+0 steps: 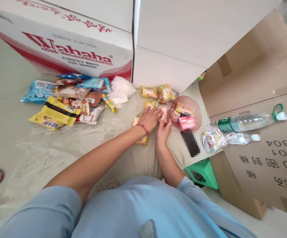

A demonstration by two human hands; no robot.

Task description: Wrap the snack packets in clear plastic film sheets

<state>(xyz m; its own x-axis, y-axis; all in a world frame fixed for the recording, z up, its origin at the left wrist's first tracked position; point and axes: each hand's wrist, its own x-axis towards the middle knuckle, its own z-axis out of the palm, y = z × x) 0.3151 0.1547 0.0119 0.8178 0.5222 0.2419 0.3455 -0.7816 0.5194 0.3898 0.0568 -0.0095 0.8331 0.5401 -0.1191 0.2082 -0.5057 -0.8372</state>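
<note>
My left hand [150, 119], with a red cord bracelet [143, 129] at its wrist, lies palm down with fingers stretched. Its fingertips touch a small pale pink wrapped snack [163, 113]. From below, my right hand [163, 131] has thumb and fingers closed on the near edge of that snack. Under and beside my left hand are yellow snack packets [143, 140], partly covered. Two more yellow packets [148, 92] lie just beyond. Right of my hands, a translucent pink plate [198, 114] bears several snacks, among them a bright pink packet [187, 123].
A pile of snack bags [74, 96] and a crumpled clear plastic bag [121, 91] lie left. Behind stand a Wahaha carton [84, 49] and a white box [163, 66]. A dark blurred object [190, 143], water bottles [247, 123], cardboard [252, 79] and a green stool [204, 173] are right.
</note>
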